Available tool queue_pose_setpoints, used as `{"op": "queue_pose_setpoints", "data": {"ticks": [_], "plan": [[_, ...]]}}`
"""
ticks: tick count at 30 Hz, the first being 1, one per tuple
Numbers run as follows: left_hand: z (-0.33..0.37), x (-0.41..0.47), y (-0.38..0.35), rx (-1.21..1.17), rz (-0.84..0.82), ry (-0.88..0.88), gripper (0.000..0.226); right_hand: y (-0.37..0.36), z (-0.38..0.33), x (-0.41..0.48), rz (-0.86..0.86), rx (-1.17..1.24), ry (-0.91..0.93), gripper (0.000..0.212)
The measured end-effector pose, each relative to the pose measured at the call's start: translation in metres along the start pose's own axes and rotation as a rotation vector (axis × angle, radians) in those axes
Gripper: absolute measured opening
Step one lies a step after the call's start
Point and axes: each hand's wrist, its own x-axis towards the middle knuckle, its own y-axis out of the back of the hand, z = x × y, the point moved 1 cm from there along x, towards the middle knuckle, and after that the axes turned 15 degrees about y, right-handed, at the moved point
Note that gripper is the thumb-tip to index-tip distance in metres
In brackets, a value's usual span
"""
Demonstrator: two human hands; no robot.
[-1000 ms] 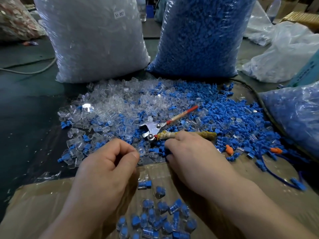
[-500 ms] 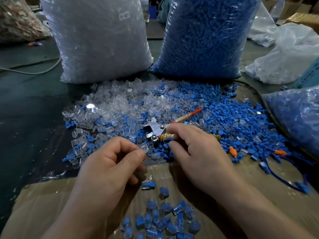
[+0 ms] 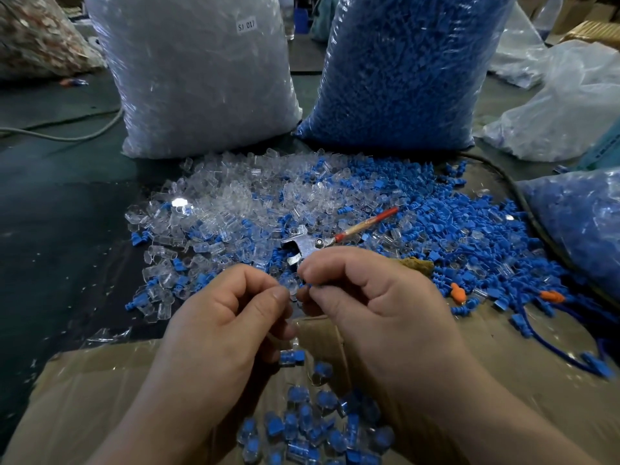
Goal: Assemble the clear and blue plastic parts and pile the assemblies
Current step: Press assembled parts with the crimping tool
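Note:
A heap of loose clear caps (image 3: 235, 203) and blue plugs (image 3: 446, 229) covers the dark table in front of me. My left hand (image 3: 231, 317) and my right hand (image 3: 365, 297) meet just above its near edge, fingertips almost touching. My right thumb and forefinger pinch a small blue plug (image 3: 307, 287). My left fingers curl in a pinch; a clear cap in them is hard to make out. Below my hands, a pile of finished clear-and-blue assemblies (image 3: 312, 427) lies on brown cardboard (image 3: 87, 397).
A big bag of clear parts (image 3: 201, 78) and a big bag of blue parts (image 3: 402, 72) stand behind the heap. Pliers with a red-tipped handle (image 3: 335, 234) lie in the heap. Another blue-filled bag (image 3: 580, 223) sits right, with orange plugs (image 3: 458, 293) near it.
My right hand has lifted off the heap with a blue plug and come back toward my left hand. Both hands now meet at the fingertips.

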Motion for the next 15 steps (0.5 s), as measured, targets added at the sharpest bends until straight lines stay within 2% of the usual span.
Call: {"op": "queue_pose_setpoints", "data": {"ticks": [3, 15], "plan": [[0.0023, -0.0021, -0.0013, 0.012, 0.003, -0.034, 0.022, -0.0042, -0.0031, -0.0008, -0.056, -0.191, 0.185, 0.01], [0.006, -0.0062, 0.0018, 0.137, 0.047, -0.146, 0.037, -0.0051, -0.003, -0.0014, 0.002, -0.199, 0.335, 0.011]]}}
